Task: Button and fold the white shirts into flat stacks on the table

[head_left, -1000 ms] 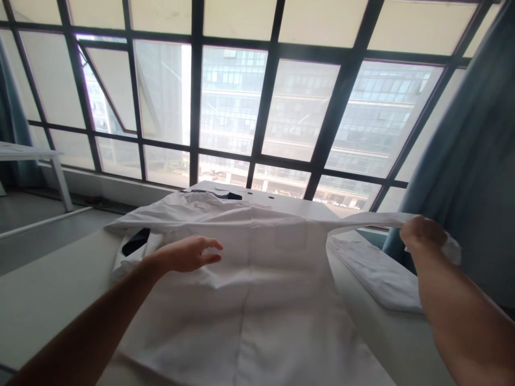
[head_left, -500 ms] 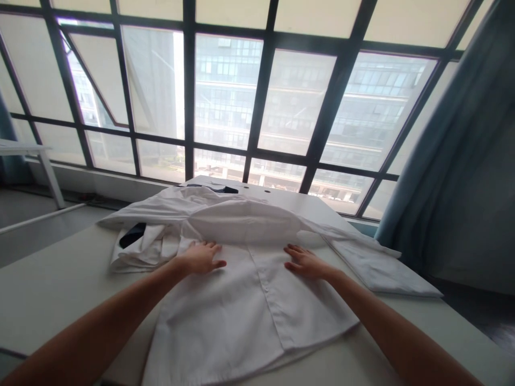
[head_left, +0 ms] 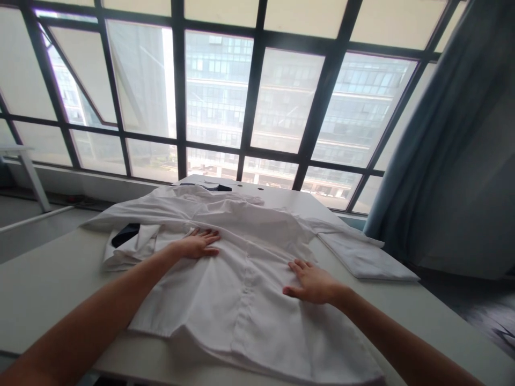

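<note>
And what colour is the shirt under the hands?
The shirt is plain white, and it shows best in the head view.

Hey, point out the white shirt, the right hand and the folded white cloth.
White shirt [head_left: 242, 313], head view, on the button placket.
Right hand [head_left: 313, 284], head view, on the back of the hand.
Folded white cloth [head_left: 368, 258], head view, on its top face.
</note>
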The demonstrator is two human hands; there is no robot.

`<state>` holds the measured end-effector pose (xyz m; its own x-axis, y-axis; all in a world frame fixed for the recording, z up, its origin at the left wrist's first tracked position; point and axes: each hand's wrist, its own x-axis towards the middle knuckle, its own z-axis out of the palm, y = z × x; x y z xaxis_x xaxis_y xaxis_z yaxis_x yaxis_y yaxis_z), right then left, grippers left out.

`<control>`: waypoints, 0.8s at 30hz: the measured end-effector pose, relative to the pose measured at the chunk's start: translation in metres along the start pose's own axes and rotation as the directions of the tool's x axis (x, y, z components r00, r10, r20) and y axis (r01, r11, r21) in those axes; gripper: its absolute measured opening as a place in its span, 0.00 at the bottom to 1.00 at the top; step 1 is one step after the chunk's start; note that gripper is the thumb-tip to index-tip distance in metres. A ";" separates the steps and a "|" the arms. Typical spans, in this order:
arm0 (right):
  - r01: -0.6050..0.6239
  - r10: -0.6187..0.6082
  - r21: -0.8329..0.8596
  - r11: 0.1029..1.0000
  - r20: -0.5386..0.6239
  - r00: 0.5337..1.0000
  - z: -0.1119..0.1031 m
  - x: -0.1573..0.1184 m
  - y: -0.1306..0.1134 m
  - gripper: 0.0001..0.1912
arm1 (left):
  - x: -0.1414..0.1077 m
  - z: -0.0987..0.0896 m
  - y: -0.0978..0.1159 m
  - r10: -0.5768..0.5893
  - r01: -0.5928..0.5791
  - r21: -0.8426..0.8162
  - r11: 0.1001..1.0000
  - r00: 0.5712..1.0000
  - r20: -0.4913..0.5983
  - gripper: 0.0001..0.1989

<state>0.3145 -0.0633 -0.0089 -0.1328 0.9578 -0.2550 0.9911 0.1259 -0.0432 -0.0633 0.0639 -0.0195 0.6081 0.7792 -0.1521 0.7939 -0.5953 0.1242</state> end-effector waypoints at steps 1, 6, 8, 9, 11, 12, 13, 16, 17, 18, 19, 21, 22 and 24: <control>-0.003 0.002 0.010 1.000 0.013 1.000 -0.002 0.001 0.000 0.58 | 0.000 -0.001 -0.001 -0.009 0.009 0.001 1.000 1.000 0.000 0.38; 0.041 -0.045 0.044 0.998 0.084 0.995 -0.021 0.009 0.007 0.64 | -0.010 -0.007 0.004 -0.055 0.055 0.006 0.998 0.994 0.096 0.51; 0.058 -0.062 0.040 0.997 0.091 0.994 -0.028 0.004 0.007 0.66 | -0.019 -0.010 0.007 -0.063 0.061 0.016 0.998 0.987 0.150 0.55; 0.070 -0.073 0.033 0.997 0.092 0.993 -0.031 0.000 0.005 0.67 | -0.023 -0.011 0.009 -0.058 0.055 0.021 0.998 0.984 0.166 0.56; 0.105 -0.107 0.024 0.994 0.100 0.989 -0.036 -0.012 0.000 0.65 | -0.031 -0.015 0.013 -0.039 0.034 0.034 0.999 0.985 0.167 0.58; 0.124 -0.126 0.026 0.992 0.109 0.986 -0.038 -0.016 -0.003 0.61 | -0.034 -0.019 0.016 -0.029 0.022 0.048 0.999 0.987 0.159 0.58; 0.136 -0.139 0.032 0.990 0.122 0.983 -0.040 -0.020 -0.004 0.55 | -0.036 -0.022 0.020 -0.027 0.017 0.063 0.998 0.988 0.149 0.57; 0.140 -0.150 0.082 0.987 0.131 0.980 -0.046 -0.017 -0.004 0.39 | -0.037 -0.033 0.037 -0.063 0.052 0.105 0.993 0.993 0.100 0.32; 0.150 -0.159 0.098 0.984 0.091 0.983 -0.047 -0.012 -0.003 0.35 | -0.035 -0.035 0.044 -0.058 0.052 0.109 0.993 0.997 0.053 0.25; 0.170 -0.174 0.104 0.980 0.024 0.985 -0.047 -0.006 -0.002 0.32 | -0.033 -0.034 0.050 -0.028 0.029 0.109 0.994 1.000 -0.014 0.22; 0.194 -0.190 0.097 0.976 -0.051 0.980 -0.046 0.001 0.000 0.30 | -0.030 -0.031 0.056 0.026 -0.017 0.111 0.994 0.996 -0.082 0.22; 0.230 -0.220 0.053 0.972 -0.147 0.964 -0.042 0.014 0.004 0.28 | -0.027 -0.018 0.062 0.147 -0.131 0.111 0.985 0.977 -0.156 0.25; 0.231 -0.224 0.034 0.972 -0.150 0.963 -0.040 0.020 0.007 0.29 | -0.026 -0.009 0.062 0.185 -0.172 0.100 0.980 0.971 -0.149 0.28; 0.210 -0.207 0.025 0.977 -0.089 0.974 -0.039 0.027 0.011 0.33 | -0.029 0.009 0.061 0.199 -0.196 0.057 0.979 0.978 -0.067 0.31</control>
<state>0.3223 -0.0265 0.0211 -0.3335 0.9302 -0.1531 0.9407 0.3175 -0.1197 -0.0325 0.0032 -0.0160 0.7522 0.6563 -0.0586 0.6586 -0.7464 0.0958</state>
